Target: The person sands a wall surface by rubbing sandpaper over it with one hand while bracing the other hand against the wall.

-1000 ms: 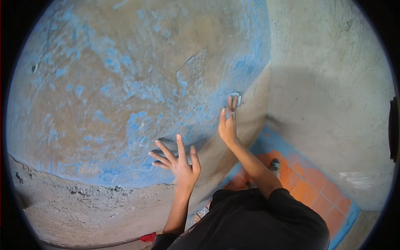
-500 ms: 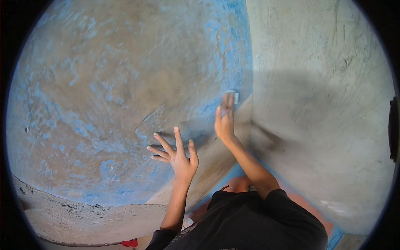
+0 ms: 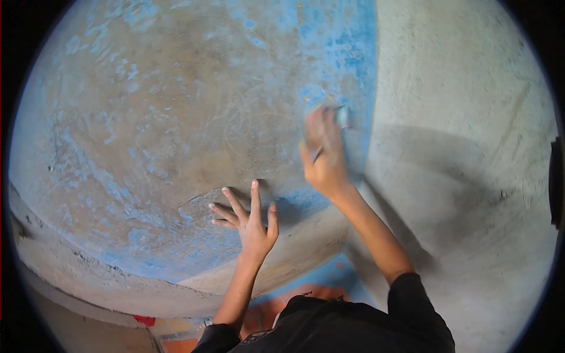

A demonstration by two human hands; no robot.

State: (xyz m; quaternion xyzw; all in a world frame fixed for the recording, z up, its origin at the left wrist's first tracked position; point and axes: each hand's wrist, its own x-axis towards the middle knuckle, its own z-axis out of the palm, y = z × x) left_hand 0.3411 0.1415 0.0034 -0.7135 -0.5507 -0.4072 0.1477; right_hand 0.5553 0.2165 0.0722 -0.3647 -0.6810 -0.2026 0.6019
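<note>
My right hand (image 3: pixel 325 159) presses a small pale flat piece (image 3: pixel 342 116) to the wall, near the blue strip by the corner. Motion smears its fingers and the piece, so its exact kind is unclear; a thin dark edge shows by the palm. Lower and to the left, my left hand (image 3: pixel 252 226) has its fingers spread, fingertips at the wall, holding nothing. Both hands are in front of a brownish-grey wall (image 3: pixel 194 117) with patches of worn blue paint (image 3: pixel 335 41).
A bare grey wall (image 3: pixel 465 88) meets the painted one at a corner on the right. A rough ledge (image 3: pixel 76 265) runs along the lower left. Below are an orange and blue floor (image 3: pixel 329 282) and a small red item (image 3: pixel 144 320).
My right hand has moved up along the blue strip with the pale piece. My left hand stays spread in nearly the same spot. The view has shifted a little.
</note>
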